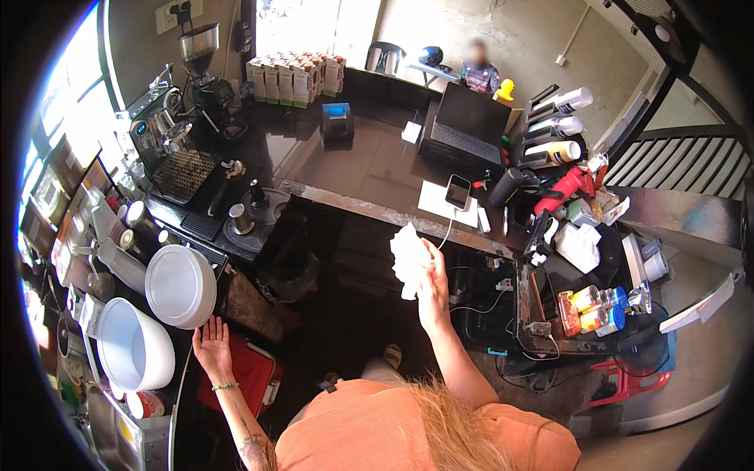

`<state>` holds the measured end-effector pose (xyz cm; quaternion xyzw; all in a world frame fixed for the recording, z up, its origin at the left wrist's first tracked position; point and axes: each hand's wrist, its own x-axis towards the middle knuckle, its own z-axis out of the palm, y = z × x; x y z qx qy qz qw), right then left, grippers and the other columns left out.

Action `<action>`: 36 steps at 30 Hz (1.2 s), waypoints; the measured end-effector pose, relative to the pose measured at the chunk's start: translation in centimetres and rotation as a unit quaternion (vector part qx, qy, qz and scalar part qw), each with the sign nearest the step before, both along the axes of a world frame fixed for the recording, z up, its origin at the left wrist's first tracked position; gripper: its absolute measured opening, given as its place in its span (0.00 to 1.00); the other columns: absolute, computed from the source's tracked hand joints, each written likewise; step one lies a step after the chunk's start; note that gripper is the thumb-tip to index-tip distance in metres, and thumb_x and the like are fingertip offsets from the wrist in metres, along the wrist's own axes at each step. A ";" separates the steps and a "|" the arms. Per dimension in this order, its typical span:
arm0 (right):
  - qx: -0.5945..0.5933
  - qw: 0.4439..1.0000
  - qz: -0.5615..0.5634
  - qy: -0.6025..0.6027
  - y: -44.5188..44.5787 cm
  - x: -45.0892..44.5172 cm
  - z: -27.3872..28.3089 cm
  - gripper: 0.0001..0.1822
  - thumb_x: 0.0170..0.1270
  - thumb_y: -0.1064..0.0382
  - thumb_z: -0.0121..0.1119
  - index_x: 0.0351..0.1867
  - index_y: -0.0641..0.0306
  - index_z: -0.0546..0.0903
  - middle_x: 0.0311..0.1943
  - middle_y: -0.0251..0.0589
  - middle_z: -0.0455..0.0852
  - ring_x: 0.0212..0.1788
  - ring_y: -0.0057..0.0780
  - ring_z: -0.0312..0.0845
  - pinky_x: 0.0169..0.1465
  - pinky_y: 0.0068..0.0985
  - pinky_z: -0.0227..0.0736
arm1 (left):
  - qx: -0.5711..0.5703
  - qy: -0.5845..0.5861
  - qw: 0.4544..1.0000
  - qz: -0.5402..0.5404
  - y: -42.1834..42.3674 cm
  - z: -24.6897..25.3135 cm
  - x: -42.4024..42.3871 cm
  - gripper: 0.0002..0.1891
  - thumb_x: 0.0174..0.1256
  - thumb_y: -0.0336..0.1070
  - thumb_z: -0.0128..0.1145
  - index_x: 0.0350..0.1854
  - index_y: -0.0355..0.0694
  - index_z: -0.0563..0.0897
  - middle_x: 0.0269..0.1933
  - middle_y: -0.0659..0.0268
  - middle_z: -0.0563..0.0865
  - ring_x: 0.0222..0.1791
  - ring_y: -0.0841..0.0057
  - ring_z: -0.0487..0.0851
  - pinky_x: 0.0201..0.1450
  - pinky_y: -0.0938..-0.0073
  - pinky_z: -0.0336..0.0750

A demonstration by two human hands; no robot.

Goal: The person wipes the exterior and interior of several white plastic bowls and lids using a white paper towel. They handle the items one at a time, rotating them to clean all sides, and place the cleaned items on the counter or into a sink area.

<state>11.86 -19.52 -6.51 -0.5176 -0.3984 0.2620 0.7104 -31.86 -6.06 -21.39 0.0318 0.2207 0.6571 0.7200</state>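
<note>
My right hand (435, 288) grips a crumpled white tissue or cloth (410, 259), raised in front of me over the dark floor gap. On the left, my left hand (214, 348) is palm up with its fingers apart and nothing in it. Its fingertips are close to the lower edge of a round white lidded tub (181, 287); whether they touch it I cannot tell. Beside that tub, a large white bucket (158, 353) stands on the left counter, its pale inside showing.
An espresso machine (171, 147) and coffee grinder (206, 88) stand back left. Cartons (294, 82), a blue-topped device (337, 123), a laptop (468, 129) and a charging phone (457, 191) line the front counter. Cans (592, 318) sit at right. A red cooler box (244, 371) is below. Beyond sits a person (480, 73).
</note>
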 end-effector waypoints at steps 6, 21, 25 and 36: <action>0.000 1.000 0.011 0.010 0.1 0.0 -0.2 0.35 0.70 0.44 0.51 0.69 0.64 0.59 0.57 0.42 0.75 0.56 0.26 0.74 0.61 0.25 0.67 | -0.117 -0.064 0.989 0.058 0.9 -0.2 0.5 0.27 0.67 0.44 0.54 0.62 0.32 0.66 0.65 0.54 0.71 0.67 0.60 0.67 0.72 0.53 0.59; -0.006 0.999 0.047 0.012 0.2 -0.1 -0.1 0.28 0.70 0.53 0.54 0.66 0.65 0.65 0.54 0.38 0.76 0.50 0.19 0.73 0.53 0.18 0.69 | -0.058 -0.126 0.981 0.135 3.3 -2.7 1.3 0.16 0.74 0.34 0.45 0.60 0.38 0.69 0.62 0.56 0.73 0.66 0.57 0.67 0.70 0.47 0.61; 0.014 0.998 0.053 0.015 0.2 -0.4 0.1 0.26 0.70 0.57 0.53 0.65 0.66 0.66 0.53 0.37 0.76 0.50 0.18 0.73 0.53 0.17 0.69 | 0.053 -0.095 0.984 0.141 4.3 -3.6 0.6 0.17 0.73 0.33 0.46 0.61 0.38 0.68 0.60 0.56 0.74 0.66 0.55 0.68 0.70 0.46 0.62; -0.011 0.998 0.060 0.000 0.1 -0.2 0.2 0.24 0.71 0.59 0.51 0.65 0.65 0.66 0.46 0.34 0.79 0.40 0.13 0.73 0.43 0.14 0.71 | 0.177 -0.107 0.967 0.151 5.1 -3.9 -0.7 0.17 0.68 0.26 0.52 0.59 0.39 0.72 0.63 0.57 0.74 0.65 0.61 0.71 0.71 0.51 0.64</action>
